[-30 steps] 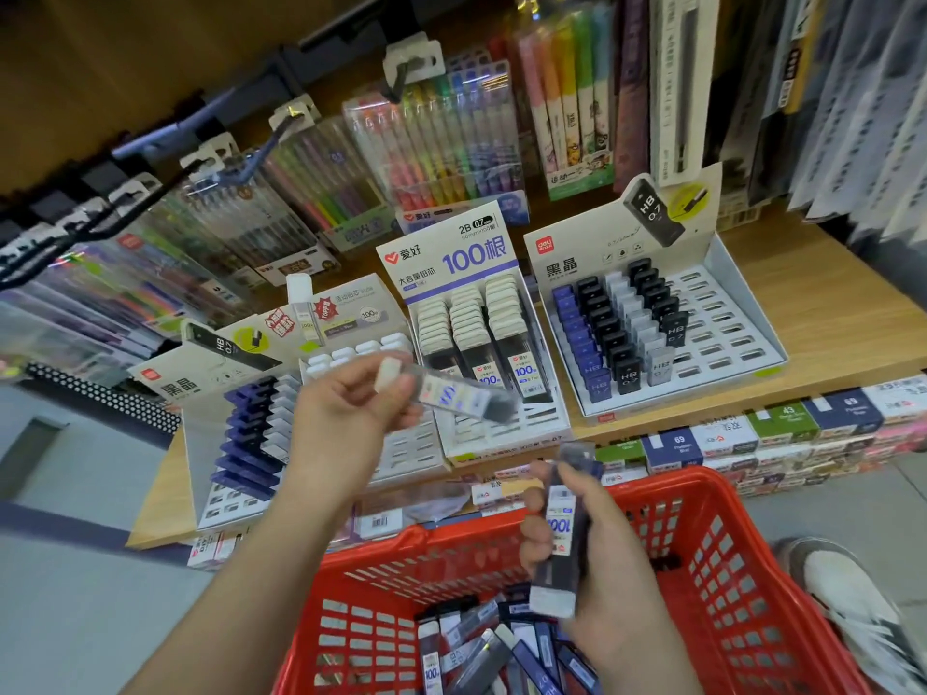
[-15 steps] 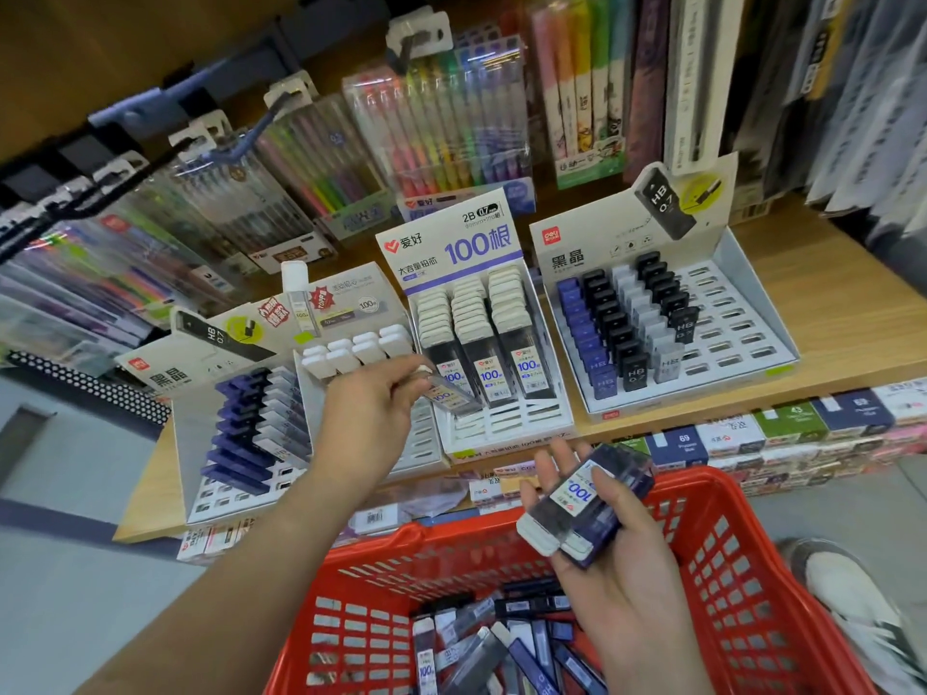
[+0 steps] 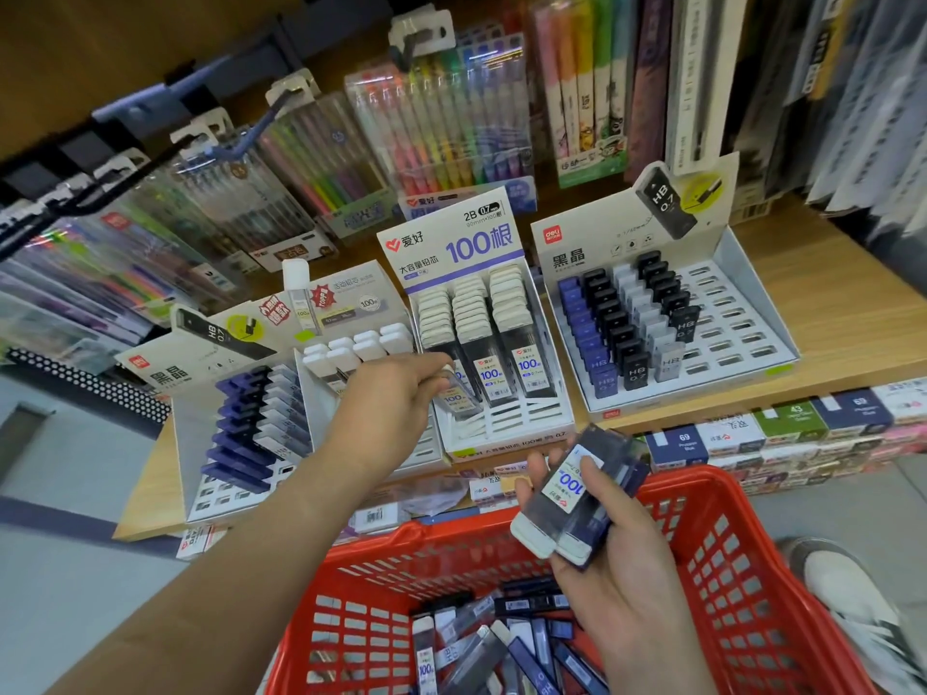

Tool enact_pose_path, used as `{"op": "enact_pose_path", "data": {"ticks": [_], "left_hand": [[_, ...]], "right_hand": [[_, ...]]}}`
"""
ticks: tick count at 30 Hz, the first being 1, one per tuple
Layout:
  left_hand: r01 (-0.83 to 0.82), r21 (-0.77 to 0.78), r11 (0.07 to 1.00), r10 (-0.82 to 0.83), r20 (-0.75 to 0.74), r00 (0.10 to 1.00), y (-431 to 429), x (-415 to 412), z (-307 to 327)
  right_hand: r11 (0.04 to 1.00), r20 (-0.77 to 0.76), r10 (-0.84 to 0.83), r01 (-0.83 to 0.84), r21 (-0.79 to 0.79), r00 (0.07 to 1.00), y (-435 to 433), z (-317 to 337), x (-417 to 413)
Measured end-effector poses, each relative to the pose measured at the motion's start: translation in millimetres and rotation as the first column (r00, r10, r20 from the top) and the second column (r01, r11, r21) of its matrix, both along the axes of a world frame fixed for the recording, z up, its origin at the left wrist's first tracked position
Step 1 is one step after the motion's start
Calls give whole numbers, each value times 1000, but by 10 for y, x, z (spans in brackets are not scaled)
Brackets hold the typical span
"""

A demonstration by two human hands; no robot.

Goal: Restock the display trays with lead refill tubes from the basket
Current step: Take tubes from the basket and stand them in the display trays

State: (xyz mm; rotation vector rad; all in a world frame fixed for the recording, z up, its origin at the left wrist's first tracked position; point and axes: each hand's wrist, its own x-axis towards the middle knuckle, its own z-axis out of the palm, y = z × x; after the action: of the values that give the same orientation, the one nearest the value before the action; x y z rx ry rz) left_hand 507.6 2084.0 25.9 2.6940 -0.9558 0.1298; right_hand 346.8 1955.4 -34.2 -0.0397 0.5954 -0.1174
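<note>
One tube [image 3: 457,399] sits pinched in the left hand [image 3: 386,401] at the tray [image 3: 521,421], ready to slot in, while the right hand [image 3: 619,589] grips spares [image 3: 577,501] over the basket [image 3: 712,524].

Pen packs [image 3: 441,117] above wooden shelf [image 3: 853,313] — white shoe [image 3: 842,589] right.

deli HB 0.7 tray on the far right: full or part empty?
Part empty. The HB 0.7 tray holds blue, black and grey tubes in its left columns only; the slots on its right are bare.
</note>
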Motion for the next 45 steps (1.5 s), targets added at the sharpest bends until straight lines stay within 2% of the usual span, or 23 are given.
{"op": "enact_pose_path", "data": {"ticks": [5, 9, 11, 15, 19, 22, 23, 24, 25, 26, 27, 28, 29, 31, 33, 37, 40, 45], "left_hand": [[-39, 2, 999, 39, 77, 996, -88, 92, 4], [-212, -111, 971, 213, 0, 977, -136, 141, 47], [-196, -127, 972, 197, -9, 980, -137, 137, 30], [-107, -126, 986, 120, 96, 988, -134, 128, -23], [-130, -110, 985, 144, 137, 980, -130, 119, -50], [-216, -148, 965, 235, 126, 964, -134, 37, 22], [-235, -159, 959, 245, 48, 968, -129, -23, 52], [-248, -180, 952, 229, -118, 966, -127, -111, 88], [-271, -227, 935, 177, -363, 915, -129, -236, 133], [-308, -273, 911, 84, -609, 789, -128, -387, 186], [-347, -294, 891, -4, -768, 640, -123, -533, 230], [-363, -288, 886, -57, -845, 531, -107, -653, 255], [-366, -276, 889, -85, -884, 461, -84, -748, 266], [-391, -269, 880, -102, -912, 398, -55, -861, 265], [-418, -288, 862, -103, -906, 411, -32, -894, 240], [-442, -315, 840, -33, -842, 538, -2, -898, 192], [-538, -368, 759, 45, -794, 606, 15, -864, 170], [-623, -485, 614, 59, -759, 649, -43, -802, 196]], "right_hand": [[992, 13, 40, -38, -122, 999, 25, 21, 13], [987, -46, 32, -39, -156, 998, 33, 26, 30], [983, -57, 46, -55, -175, 997, 38, 12, 30], [969, -87, 87, -105, -224, 992, 53, 1, 21], [965, -90, 115, -133, -227, 989, 62, -27, 20], [961, -73, 93, -108, -256, 993, 64, -17, 26], [954, -74, 93, -111, -280, 993, 65, -10, 28], [944, -77, 96, -115, -308, 992, 66, 0, 31], [934, -77, 96, -116, -337, 992, 66, 10, 33], [924, -75, 87, -109, -366, 993, 62, 24, 39], [915, -72, 69, -92, -392, 995, 61, 38, 44], [908, -66, 46, -69, -414, 997, 59, 48, 49], [900, -57, 23, -46, -434, 998, 59, 59, 52], [872, -58, -7, -23, -489, 998, 68, 77, 55], [839, -83, -26, -23, -544, 996, 84, 83, 61], [773, -106, -23, -49, -633, 994, 114, 89, 82], [717, -96, -8, -61, -695, 995, 149, 84, 90], [656, -147, 51, -144, -741, 988, 152, 64, 76]]}}
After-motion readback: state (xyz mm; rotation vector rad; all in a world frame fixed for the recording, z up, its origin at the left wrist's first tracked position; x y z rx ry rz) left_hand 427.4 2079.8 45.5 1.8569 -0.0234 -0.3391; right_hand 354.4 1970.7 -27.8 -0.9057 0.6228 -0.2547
